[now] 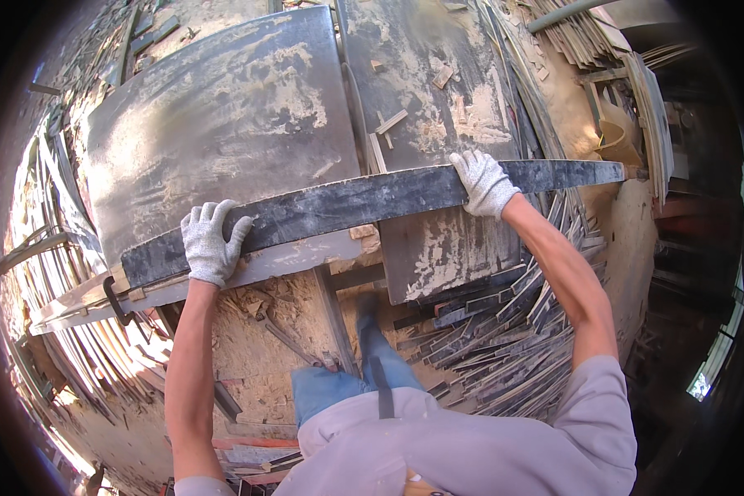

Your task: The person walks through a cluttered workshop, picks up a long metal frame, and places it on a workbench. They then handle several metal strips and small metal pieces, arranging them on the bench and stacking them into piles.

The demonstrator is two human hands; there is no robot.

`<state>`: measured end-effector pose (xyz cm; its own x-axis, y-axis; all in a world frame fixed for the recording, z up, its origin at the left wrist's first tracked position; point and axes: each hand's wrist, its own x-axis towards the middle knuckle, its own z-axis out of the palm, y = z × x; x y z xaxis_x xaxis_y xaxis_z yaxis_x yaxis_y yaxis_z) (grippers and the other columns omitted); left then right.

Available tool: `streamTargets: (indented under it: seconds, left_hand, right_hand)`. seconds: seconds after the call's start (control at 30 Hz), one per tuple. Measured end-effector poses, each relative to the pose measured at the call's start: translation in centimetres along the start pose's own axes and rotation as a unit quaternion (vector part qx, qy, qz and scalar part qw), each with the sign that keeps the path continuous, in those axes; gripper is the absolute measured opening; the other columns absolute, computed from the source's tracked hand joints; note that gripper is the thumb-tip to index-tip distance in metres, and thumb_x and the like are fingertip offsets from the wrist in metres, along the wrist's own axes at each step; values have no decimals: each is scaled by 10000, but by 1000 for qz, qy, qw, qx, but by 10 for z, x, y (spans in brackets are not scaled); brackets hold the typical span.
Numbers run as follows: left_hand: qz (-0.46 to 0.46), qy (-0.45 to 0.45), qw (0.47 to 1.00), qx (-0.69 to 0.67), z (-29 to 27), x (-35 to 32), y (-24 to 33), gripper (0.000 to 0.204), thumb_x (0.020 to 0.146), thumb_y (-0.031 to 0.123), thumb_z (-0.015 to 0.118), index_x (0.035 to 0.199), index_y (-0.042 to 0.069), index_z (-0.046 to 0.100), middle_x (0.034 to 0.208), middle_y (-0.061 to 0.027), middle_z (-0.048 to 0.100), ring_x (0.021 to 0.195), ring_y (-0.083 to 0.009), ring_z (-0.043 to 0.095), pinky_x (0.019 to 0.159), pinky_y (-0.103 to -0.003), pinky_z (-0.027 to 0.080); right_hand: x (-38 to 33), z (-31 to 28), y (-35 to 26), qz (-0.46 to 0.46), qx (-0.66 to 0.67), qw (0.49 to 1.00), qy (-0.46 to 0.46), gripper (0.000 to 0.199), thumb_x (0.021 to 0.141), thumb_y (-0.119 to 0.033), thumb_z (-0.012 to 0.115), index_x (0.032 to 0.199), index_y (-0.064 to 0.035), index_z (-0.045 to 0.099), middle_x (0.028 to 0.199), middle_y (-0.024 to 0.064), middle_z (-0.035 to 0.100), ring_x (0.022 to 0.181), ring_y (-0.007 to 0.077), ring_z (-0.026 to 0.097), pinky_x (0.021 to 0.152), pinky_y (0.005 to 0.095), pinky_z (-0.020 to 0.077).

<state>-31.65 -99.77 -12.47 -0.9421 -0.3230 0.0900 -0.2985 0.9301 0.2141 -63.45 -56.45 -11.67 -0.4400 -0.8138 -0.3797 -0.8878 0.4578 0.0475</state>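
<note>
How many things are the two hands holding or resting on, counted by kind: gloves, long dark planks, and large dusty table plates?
Grey work gloves: 2, on the left hand and the right hand
Long dark plank gripped by both hands: 1
Large dusty table plates: 2, the left plate and the right plate
Total: 5

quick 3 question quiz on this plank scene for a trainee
1. True or false: both gloved hands rest on the dark plank.
2. Which hand is nearer the plank's far end by the stacked boards? A left hand B right hand
3. What lies in a pile on the floor under the right arm?

Key: 1 true. 2 B. 3 dark offcut strips.
</note>
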Motion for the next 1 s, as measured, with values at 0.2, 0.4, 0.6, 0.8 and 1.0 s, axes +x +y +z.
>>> streamTargets:
  seconds: [0.2, 0.4, 0.6, 0.8, 1.0]
  left_hand:
    - [-14, -8, 1000, -5, 2, 7, 4, 537, 921, 546, 716, 1265, 138, 664, 1207, -97, 655, 1189, -326, 582, 1115, -530, 382]
    - [163, -99, 982, 8, -10, -26, 28, 1357, 605, 773, 829, 1642, 60, 321, 1699, -276, 225, 1610, -479, 98, 1282, -707, 27]
    - [194, -127, 970, 70, -13, -26, 20, 1259, 567, 482, 919, 1621, 89, 354, 1681, -264, 260, 1586, -477, 183, 1254, -757, 74]
    - [218, -73, 973, 10, -11, -21, 17, 1133, 528, 323, 881, 1558, 113, 458, 1601, -254, 358, 1507, -466, 320, 1228, -757, 177]
    - [217, -64, 974, 8, -9, -21, 18, 1099, 538, 290, 858, 1552, 118, 470, 1602, -247, 355, 1500, -464, 328, 1223, -751, 187]
  right_hand:
    - [1, 10, 3, -4, -19, 1000, 21, 916, 597, -223, 813, 1403, 52, 475, 1210, 242, 562, 1161, 414, 566, 1032, 496, 458]
    - [4, 4, 1, 2, -41, 999, -13, 896, 624, -243, 805, 1403, 55, 478, 1231, 249, 555, 1184, 413, 560, 1053, 497, 455]
    - [1, -3, -1, 7, -44, 998, -38, 850, 714, -217, 753, 1461, 71, 467, 1342, 272, 547, 1289, 412, 537, 1119, 487, 429]
    - [0, 2, 4, -8, -32, 999, -17, 794, 704, -204, 747, 1410, 62, 500, 1284, 253, 565, 1222, 393, 565, 1064, 482, 456]
    - [-1, -4, 2, -13, -31, 999, -10, 760, 713, -192, 737, 1393, 58, 508, 1253, 245, 576, 1174, 387, 584, 1028, 474, 475]
